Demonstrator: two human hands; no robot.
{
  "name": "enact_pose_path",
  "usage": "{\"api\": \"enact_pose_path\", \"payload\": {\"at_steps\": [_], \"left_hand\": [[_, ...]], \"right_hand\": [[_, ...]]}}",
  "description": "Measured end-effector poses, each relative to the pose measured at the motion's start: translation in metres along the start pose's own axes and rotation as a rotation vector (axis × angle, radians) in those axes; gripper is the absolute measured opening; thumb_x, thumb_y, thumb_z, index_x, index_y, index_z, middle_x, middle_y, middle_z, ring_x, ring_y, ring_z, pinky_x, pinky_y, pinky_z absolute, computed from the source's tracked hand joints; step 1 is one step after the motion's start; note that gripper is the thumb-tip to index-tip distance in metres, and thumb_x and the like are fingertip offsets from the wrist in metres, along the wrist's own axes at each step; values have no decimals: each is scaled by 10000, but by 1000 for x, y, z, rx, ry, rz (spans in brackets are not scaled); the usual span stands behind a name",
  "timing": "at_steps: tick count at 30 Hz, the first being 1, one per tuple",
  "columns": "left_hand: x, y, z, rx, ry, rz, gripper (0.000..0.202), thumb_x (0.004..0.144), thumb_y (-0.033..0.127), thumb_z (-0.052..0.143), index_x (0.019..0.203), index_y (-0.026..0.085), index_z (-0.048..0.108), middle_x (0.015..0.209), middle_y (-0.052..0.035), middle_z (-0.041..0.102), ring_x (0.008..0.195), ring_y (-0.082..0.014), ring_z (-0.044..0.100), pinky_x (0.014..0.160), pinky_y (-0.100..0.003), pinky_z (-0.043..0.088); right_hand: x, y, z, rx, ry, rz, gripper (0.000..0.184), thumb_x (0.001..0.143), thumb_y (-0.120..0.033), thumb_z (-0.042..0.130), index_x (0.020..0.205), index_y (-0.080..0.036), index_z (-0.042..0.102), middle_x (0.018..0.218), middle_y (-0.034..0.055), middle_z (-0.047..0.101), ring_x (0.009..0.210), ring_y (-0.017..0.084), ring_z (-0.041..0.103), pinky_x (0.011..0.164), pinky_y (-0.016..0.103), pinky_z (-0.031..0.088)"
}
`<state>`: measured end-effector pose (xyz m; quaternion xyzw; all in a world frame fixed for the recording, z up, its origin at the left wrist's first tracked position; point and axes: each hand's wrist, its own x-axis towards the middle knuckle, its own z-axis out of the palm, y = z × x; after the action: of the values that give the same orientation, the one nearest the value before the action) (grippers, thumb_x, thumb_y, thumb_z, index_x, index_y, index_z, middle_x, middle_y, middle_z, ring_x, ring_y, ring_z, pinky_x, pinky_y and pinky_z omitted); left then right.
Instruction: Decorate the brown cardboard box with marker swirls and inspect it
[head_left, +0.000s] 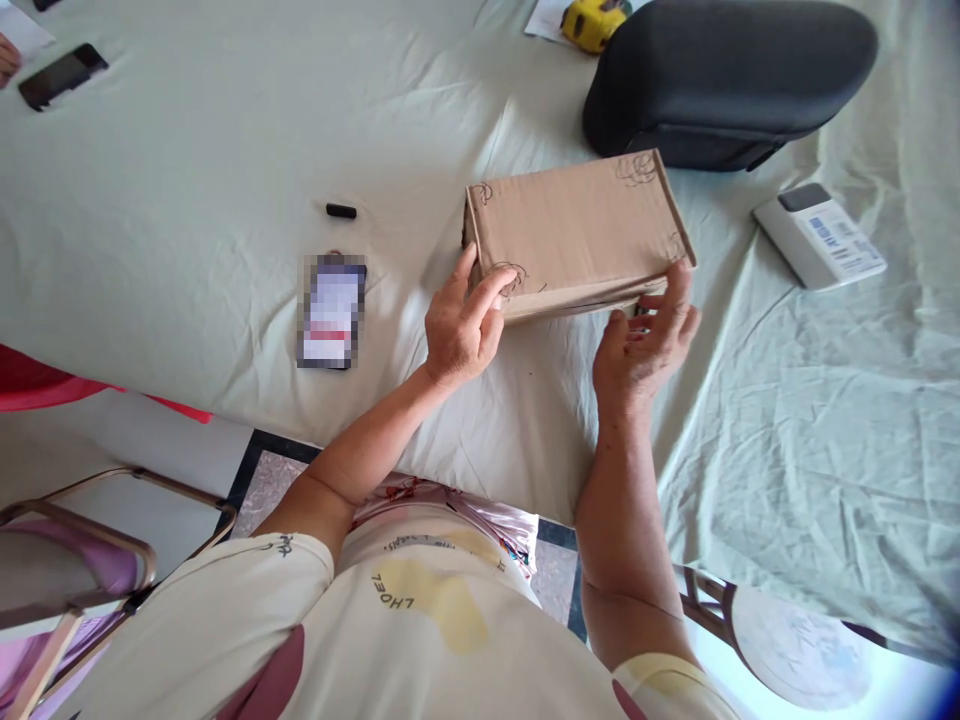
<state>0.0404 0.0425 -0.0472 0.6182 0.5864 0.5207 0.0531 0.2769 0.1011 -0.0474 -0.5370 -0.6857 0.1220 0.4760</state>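
Closed cardboard box [577, 230] lay on pale cloth-covered table [187, 200], left hand [461, 330] gripped its near left corner, right hand [645, 345] cupped its near right corner, fingers half curled

The left hand [461, 325] covers a near corner of the cardboard box [577, 230]; the card [331, 311] beside it is pixelated, unreadable.
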Motion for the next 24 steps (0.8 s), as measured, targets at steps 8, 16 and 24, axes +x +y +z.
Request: {"api": "enact_pose_path", "payload": {"at_steps": [8,16,24], "left_hand": [[6,-5,-5,-27,20,-54,630,1134,593,200,1403,276,673,1638,-111,572,1553,-274,531,1310,-469,446],[11,-4,-3,-100,61,-214,688,1099,715,181,1614,318,405,1518,-99,670,1460,-219,632,1188,-366,543],[14,-10,-9,-220,18,-334,769,1040,819,212,1403,272,613,1339,-81,746,1271,-228,715,1111,-334,558]], "right_hand": [[-1,0,-2,27,60,28,669,962,-320,602,1615,-374,469,1349,113,610,1103,284,711,870,470,659],[-13,-3,13,101,109,116,636,911,-275,572,1545,-319,537,1311,97,652,928,193,724,698,338,624],[-18,9,18,-7,18,131,661,891,-311,604,1548,-280,540,1329,99,757,702,178,717,772,407,661]]}}
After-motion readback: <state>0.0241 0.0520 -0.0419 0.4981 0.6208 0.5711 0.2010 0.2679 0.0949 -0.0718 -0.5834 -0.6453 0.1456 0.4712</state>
